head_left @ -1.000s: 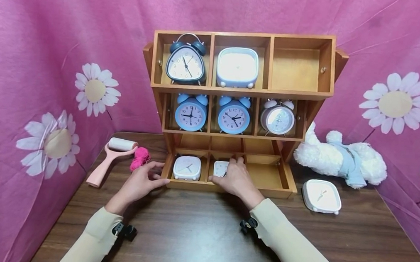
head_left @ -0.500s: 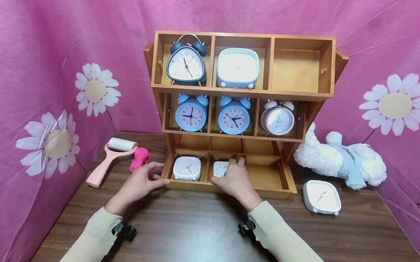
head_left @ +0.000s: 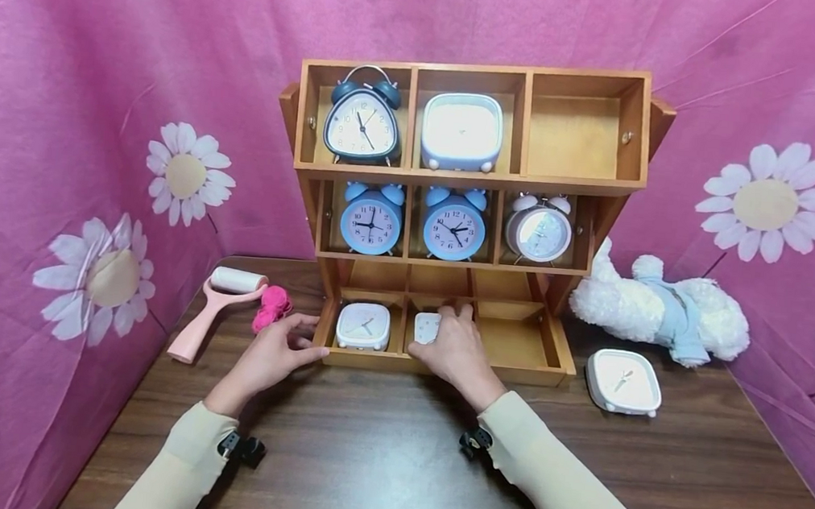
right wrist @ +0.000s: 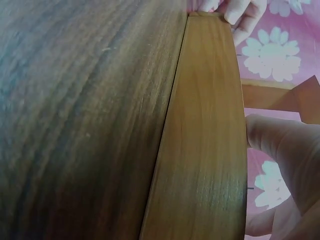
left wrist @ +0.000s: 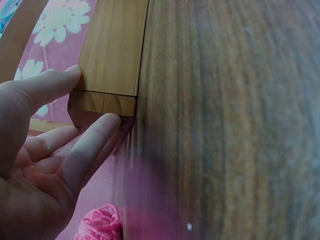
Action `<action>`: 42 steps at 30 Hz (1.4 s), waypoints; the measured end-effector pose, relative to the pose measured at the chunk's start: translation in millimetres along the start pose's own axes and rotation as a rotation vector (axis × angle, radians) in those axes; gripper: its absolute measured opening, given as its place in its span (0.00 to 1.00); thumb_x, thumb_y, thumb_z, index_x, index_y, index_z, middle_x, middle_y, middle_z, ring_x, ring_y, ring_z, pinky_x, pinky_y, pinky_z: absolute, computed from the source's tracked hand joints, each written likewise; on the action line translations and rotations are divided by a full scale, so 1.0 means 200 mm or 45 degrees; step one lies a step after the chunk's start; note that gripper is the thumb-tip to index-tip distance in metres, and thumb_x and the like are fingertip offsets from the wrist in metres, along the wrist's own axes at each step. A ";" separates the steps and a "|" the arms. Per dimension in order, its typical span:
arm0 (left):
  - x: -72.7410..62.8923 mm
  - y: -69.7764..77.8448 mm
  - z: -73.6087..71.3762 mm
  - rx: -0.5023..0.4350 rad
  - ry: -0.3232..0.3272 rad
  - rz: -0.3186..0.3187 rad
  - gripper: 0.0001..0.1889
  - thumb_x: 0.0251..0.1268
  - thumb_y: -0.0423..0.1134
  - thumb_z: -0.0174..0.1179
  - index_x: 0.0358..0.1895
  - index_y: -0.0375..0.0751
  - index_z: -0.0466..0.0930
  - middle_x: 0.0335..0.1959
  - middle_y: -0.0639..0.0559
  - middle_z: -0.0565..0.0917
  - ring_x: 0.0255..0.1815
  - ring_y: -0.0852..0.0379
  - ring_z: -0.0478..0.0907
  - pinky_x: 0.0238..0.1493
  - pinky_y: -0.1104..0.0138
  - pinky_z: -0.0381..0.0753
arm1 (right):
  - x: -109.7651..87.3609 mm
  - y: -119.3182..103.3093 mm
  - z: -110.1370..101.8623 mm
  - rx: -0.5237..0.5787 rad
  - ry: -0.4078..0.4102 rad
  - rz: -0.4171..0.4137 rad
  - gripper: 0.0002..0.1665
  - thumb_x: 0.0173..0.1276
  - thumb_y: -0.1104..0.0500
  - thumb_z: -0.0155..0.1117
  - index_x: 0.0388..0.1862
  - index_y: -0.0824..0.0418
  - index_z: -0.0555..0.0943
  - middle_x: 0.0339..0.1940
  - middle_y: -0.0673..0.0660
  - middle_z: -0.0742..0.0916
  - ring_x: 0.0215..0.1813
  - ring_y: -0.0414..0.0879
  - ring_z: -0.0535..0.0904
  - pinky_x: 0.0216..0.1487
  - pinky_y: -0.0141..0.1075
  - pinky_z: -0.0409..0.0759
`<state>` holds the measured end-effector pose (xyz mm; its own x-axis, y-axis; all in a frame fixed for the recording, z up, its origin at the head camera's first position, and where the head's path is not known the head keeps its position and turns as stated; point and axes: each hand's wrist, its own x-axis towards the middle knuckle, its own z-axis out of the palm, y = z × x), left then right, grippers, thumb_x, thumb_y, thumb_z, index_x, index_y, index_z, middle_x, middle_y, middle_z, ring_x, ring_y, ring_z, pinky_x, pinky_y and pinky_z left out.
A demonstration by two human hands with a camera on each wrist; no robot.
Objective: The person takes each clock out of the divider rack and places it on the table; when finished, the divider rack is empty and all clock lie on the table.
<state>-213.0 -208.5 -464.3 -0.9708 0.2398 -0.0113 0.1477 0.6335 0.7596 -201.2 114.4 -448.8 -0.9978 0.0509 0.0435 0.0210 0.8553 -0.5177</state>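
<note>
At the bottom tier of a wooden shelf rack (head_left: pixel 400 173), my right hand (head_left: pixel 453 347) holds a small white square clock (head_left: pixel 426 328) in the middle compartment. The hand covers the clock's right part; in the right wrist view the tray's front board (right wrist: pixel 202 125) hides the clock. My left hand (head_left: pixel 280 357) holds the tray's front left corner. In the left wrist view its thumb (left wrist: pixel 72 75) lies at the board's upper edge and a finger (left wrist: pixel 107 125) at the board's end. Another white clock (head_left: pixel 363 327) stands in the left compartment.
Above are a dark green alarm clock (head_left: pixel 362 125), a pale blue clock (head_left: pixel 462 134), two blue twin-bell clocks (head_left: pixel 371 223) and a silvery one (head_left: pixel 540 232). A white clock (head_left: pixel 623 382) and plush toy (head_left: pixel 657 309) lie right; a lint roller (head_left: pixel 209 310) and pink yarn (head_left: pixel 273 308) left.
My right hand has shifted very slightly to the left, with its forearm, still at the white clock in the middle compartment. The left hand stays at the tray corner.
</note>
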 end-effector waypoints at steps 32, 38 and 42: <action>0.01 0.00 0.00 -0.013 -0.012 -0.027 0.31 0.72 0.44 0.79 0.72 0.35 0.81 0.48 0.39 0.95 0.50 0.48 0.94 0.43 0.63 0.86 | -0.06 -0.06 -0.14 0.130 0.165 -0.128 0.53 0.55 0.49 0.82 0.75 0.74 0.76 0.75 0.73 0.73 0.65 0.70 0.82 0.68 0.62 0.84; 0.00 0.00 0.00 -0.018 -0.013 -0.020 0.31 0.72 0.44 0.79 0.72 0.35 0.81 0.49 0.39 0.95 0.50 0.48 0.94 0.44 0.62 0.86 | -0.11 -0.04 -0.17 0.141 0.179 -0.150 0.52 0.54 0.50 0.82 0.74 0.73 0.76 0.73 0.71 0.73 0.63 0.68 0.81 0.66 0.61 0.84; 0.00 0.00 0.00 -0.019 -0.010 -0.007 0.31 0.72 0.45 0.79 0.72 0.35 0.82 0.50 0.38 0.95 0.50 0.48 0.94 0.45 0.62 0.87 | -0.14 0.00 -0.20 0.142 0.168 -0.141 0.52 0.55 0.48 0.82 0.75 0.72 0.76 0.73 0.70 0.73 0.61 0.67 0.82 0.64 0.61 0.85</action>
<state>-213.5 -208.7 -463.6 -0.9701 0.2418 -0.0207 0.1390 0.6237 0.7692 -170.5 133.3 -414.9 -0.9765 0.0327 0.2132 -0.1031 0.7975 -0.5945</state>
